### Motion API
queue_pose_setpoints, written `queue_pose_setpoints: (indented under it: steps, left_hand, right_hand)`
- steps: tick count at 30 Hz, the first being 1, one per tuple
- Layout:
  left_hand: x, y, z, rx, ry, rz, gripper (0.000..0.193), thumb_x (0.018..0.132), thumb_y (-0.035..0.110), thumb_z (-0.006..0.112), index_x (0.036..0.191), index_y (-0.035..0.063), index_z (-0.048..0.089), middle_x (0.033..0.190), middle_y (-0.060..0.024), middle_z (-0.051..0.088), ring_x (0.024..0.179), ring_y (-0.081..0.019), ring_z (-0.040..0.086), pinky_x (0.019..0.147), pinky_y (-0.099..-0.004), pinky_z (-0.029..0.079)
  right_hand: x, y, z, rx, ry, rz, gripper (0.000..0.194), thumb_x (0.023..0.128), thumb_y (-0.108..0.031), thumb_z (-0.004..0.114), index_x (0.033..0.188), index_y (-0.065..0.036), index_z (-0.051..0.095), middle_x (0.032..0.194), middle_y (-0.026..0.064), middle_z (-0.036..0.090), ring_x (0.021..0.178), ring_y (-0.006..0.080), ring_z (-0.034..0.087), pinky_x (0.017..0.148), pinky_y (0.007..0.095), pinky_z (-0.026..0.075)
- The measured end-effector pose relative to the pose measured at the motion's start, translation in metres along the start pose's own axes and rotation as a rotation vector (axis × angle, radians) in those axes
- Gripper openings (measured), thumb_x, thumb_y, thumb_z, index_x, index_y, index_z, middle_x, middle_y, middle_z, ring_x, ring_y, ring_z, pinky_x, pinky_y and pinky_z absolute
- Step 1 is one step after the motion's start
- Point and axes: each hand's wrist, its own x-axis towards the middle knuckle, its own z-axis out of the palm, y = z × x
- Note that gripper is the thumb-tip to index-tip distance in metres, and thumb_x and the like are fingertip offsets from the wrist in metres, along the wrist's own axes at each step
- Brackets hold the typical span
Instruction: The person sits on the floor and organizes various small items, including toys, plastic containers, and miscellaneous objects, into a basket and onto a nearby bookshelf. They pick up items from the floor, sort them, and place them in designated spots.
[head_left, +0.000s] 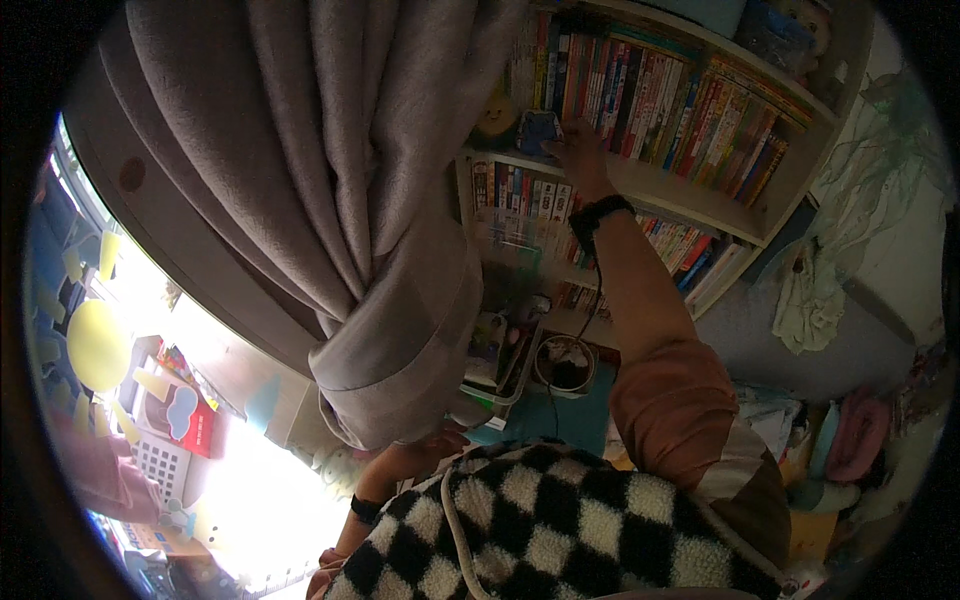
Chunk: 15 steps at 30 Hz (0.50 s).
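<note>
My right hand (585, 154) is stretched up to a bookshelf, its thumb and fingertips at the right edge of a small blue figure (538, 133). Whether they grip the figure or only touch it, I cannot tell. A round yellow ornament with a smiling face (496, 118) stands left of the figure, beside the grey curtain. Upright books (630, 97) fill the shelf behind my hand. My left hand (424, 455) is low, just under the gathered end of the grey fabric curtain (375, 262). Its fingers are partly in shadow, and I see nothing clearly held in it.
Lower shelves of the white bookcase (697, 196) hold more books and a clear plastic box (517, 232). Below are a round pot (566, 364) and a tray of small items (510, 375). A bright window with stickers (97, 345) lies left. Pale green gauzy fabric (810, 300) hangs right.
</note>
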Motion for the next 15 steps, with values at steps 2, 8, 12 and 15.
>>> queue_pose_setpoints:
  steps: [2,8,12,15]
  left_hand:
    - [-0.002,0.0,0.0,-0.02,0.01,-0.002,0.025,0.091,-0.001,0.063,0.115,0.0038,0.067,0.122,-0.009,0.066,0.112,-0.0216,0.062,0.093,-0.033,0.051]
    - [-0.006,-0.011,-0.006,-0.097,0.042,-0.051,0.024,0.091,-0.001,0.064,0.114,0.0049,0.069,0.124,-0.008,0.065,0.113,-0.0221,0.062,0.095,-0.0338,0.051]
    - [-0.012,-0.016,-0.012,-0.01,0.031,0.001,0.026,0.091,0.001,0.065,0.116,0.0054,0.069,0.125,-0.0067,0.065,0.113,-0.0214,0.061,0.096,-0.033,0.05]
    - [-0.015,-0.013,-0.017,0.012,0.017,-0.005,0.025,0.091,0.002,0.066,0.116,0.0053,0.069,0.126,-0.0066,0.064,0.115,-0.0208,0.061,0.097,-0.0322,0.05]
  right_hand:
    - [-0.001,-0.003,-0.001,0.149,-0.005,0.024,0.041,0.088,-0.01,0.076,0.119,-0.004,0.051,0.107,0.0108,0.058,0.095,0.0215,0.062,0.083,0.0369,0.058]
    - [-0.018,-0.041,-0.001,0.04,-0.009,0.047,0.047,0.088,-0.02,0.078,0.121,0.002,0.053,0.107,0.0125,0.064,0.094,0.0231,0.064,0.084,0.0357,0.058]
    - [-0.029,-0.054,-0.005,0.119,0.081,0.119,0.054,0.086,-0.025,0.08,0.123,0.003,0.052,0.116,0.0152,0.062,0.101,0.0248,0.063,0.084,0.0361,0.058]
    - [-0.036,-0.054,-0.006,0.292,0.099,0.087,0.055,0.085,-0.028,0.08,0.123,0.002,0.054,0.116,0.0147,0.062,0.106,0.0253,0.061,0.086,0.0367,0.057]
